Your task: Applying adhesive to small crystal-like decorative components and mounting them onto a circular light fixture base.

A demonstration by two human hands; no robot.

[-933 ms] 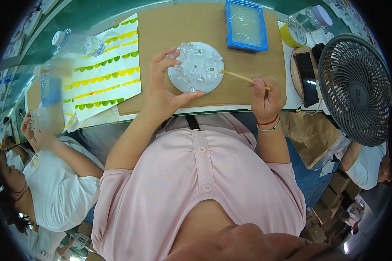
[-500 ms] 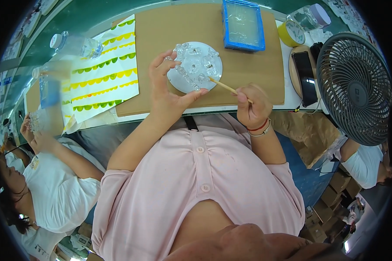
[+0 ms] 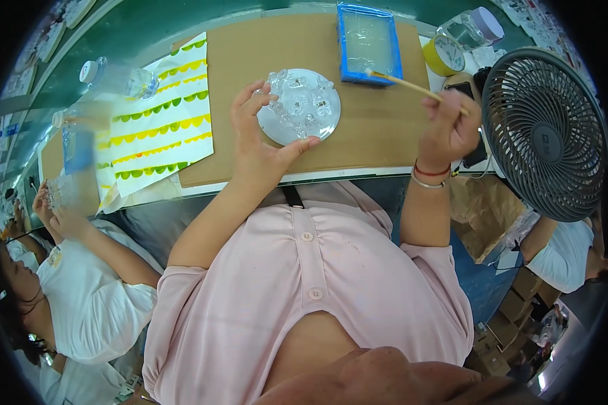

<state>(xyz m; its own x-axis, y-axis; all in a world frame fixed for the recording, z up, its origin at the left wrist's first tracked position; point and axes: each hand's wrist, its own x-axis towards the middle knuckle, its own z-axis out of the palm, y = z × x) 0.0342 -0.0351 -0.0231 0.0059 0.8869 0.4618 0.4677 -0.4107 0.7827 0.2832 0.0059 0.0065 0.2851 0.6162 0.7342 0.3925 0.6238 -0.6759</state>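
Round clear disc (image 3: 300, 106) on brown cardboard mat (image 3: 378, 128), gripped at left edge by left hand (image 3: 260, 138). Right hand (image 3: 449, 128) closed around thin wooden stick (image 3: 402, 82), tip over blue tray (image 3: 368, 42).

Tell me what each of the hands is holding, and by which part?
The left hand grips the round white disc by its left rim. The right hand holds a thin wooden stick by its rear end, tip over the blue tray.
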